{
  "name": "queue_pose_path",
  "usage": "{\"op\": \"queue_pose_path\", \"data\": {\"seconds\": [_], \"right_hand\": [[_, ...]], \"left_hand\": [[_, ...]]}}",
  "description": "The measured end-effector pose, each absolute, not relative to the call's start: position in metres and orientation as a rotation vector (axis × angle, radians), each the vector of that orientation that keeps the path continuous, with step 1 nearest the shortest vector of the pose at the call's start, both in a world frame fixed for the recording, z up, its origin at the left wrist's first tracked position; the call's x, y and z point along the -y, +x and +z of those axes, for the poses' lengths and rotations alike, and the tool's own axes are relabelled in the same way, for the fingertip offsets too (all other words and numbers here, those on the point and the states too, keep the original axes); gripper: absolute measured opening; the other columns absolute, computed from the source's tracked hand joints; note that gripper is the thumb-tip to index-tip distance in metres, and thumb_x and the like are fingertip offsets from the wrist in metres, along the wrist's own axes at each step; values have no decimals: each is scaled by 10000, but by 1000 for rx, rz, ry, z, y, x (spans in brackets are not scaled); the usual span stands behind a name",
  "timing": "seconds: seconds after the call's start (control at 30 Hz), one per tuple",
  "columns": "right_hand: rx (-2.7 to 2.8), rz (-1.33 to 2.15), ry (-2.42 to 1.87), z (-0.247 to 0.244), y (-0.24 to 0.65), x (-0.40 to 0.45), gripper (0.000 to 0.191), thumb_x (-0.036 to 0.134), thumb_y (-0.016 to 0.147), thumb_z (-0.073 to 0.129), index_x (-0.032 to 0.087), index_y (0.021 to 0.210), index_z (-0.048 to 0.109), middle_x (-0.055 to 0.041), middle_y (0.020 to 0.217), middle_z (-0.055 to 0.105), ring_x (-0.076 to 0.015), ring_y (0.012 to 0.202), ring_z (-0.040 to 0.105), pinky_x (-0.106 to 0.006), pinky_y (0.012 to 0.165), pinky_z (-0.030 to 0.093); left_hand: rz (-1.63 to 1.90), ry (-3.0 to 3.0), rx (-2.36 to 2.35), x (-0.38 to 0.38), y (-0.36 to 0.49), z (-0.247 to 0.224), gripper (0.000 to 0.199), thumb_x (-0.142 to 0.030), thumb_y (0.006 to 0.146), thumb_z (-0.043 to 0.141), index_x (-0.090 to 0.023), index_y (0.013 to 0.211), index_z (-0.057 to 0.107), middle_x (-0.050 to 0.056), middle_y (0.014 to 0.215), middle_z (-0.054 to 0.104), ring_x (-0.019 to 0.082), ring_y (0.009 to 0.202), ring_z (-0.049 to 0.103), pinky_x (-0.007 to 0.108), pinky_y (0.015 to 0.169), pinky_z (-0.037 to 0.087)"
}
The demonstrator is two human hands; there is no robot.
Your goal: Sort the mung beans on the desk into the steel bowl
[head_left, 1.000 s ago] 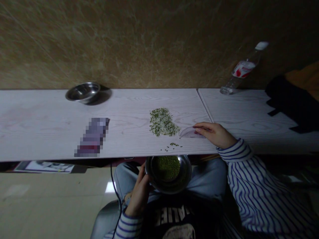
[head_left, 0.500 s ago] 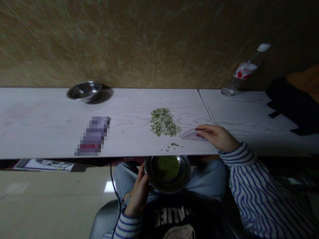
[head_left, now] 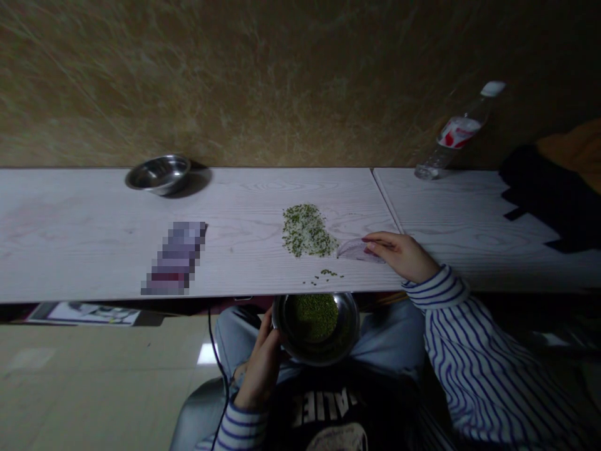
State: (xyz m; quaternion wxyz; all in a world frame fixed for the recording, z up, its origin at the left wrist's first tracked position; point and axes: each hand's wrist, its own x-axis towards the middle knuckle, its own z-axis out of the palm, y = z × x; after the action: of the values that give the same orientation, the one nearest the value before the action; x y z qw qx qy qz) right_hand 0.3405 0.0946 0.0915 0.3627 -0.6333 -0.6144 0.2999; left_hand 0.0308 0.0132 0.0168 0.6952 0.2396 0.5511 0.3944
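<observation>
My left hand (head_left: 263, 357) grips the left rim of a metal bowl (head_left: 348, 341), which I hold just below the table's front edge. Green mung beans (head_left: 313, 316) fill the bowl's bottom. In my right hand (head_left: 399, 252), a clear half-round protractor (head_left: 353, 250) is pinched between thumb and fingers, low over the tabletop. Its left tip reaches the right edge of a spread pile of white grains, likely rice, and mung beans (head_left: 307, 232). Between pile and bowl, several loose mung beans (head_left: 326, 273) lie near the table's edge.
A second metal bowl (head_left: 158, 175) stands at the back left of the white table (head_left: 244, 269). Nearer lies a blurred-out flat object (head_left: 174, 258). On the right are a plastic bottle (head_left: 455, 133) by the wall and dark cloth (head_left: 549, 194).
My right hand has moved slightly left with the protractor, bringing its tip up to the pile's edge. My left hand and the bowl stay in place.
</observation>
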Motion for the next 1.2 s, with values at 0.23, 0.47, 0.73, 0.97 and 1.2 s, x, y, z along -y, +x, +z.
{"op": "queue_pose_path", "data": {"seconds": [0.23,0.47,0.73,0.97,1.2], "right_hand": [[1594,764,-1612,89,337,-92,228,293,801,597,181,951,729,-69,898,762,-212,805,723,-345,783,594],[1471,862,-1609,84,325,-79,288,363,785,643,163,976,722,-97,862,766,-232,779,733,-361,739,605],[1250,815,-1687,75,308,-53,369,408,779,651,125,1012,692,-122,798,767,-230,666,726,-345,609,597],[1267,805,-1657,75,277,-45,338,365,792,617,121,1015,691,-126,795,767,-237,667,729,-347,615,595],[1197,799,-1675,75,282,-52,351,358,773,621,109,1012,680,-132,792,767,-225,610,719,-323,551,582]], "left_hand": [[847,473,-1170,-12,29,10,659,-254,750,593,-286,1388,433,45,1278,585,187,849,563,284,661,459],[880,494,-1141,-13,31,11,612,-254,757,607,-293,1357,491,34,1210,628,202,913,575,286,722,457],[960,427,-1083,-11,36,7,684,-192,737,601,-281,1400,457,30,1124,654,171,863,575,264,713,458],[952,443,-1093,-11,38,18,688,-194,728,594,-271,1398,457,40,1125,649,158,765,553,265,635,460],[969,436,-1084,-10,36,18,647,-191,726,605,-273,1357,489,28,1096,636,143,764,544,231,605,445]]}}
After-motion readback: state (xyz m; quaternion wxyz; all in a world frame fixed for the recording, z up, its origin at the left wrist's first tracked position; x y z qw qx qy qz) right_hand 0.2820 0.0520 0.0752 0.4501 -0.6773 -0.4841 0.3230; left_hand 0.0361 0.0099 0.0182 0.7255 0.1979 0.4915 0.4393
